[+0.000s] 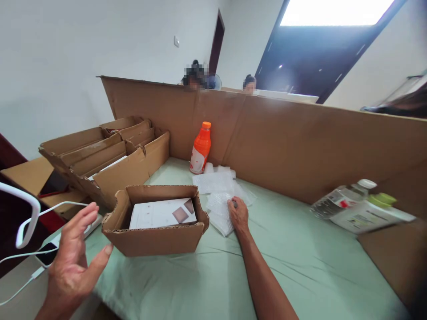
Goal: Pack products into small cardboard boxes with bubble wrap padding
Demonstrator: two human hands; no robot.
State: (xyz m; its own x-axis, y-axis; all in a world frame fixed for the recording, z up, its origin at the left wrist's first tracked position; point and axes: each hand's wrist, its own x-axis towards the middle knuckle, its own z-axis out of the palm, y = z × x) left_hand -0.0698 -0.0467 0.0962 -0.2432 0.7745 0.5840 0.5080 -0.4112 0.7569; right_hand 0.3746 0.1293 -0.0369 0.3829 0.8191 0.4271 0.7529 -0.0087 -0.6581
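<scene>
The left hand (71, 260), fingers apart, is at eight o'clock from a brown cardboard box (155, 243) partly hiding a white rectangular carton (150, 215); at two, the right hand (239, 214), grip indiscernible, rests on translucent bubble-wrap sheets (213, 182).

Matt cardboard box (153, 242), glossy plastic bubble wrap (218, 201)

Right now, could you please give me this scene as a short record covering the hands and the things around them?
Left hand: open, beside the small cardboard box
Right hand: curled at the bubble wrap; grip unclear
Box contents: white box
Behind the wrap: orange bottle, standing
Far left: divided cardboard box
Far right: clear bottle with a white cap
Surface: pale green cloth
Back: long cardboard panel
</scene>
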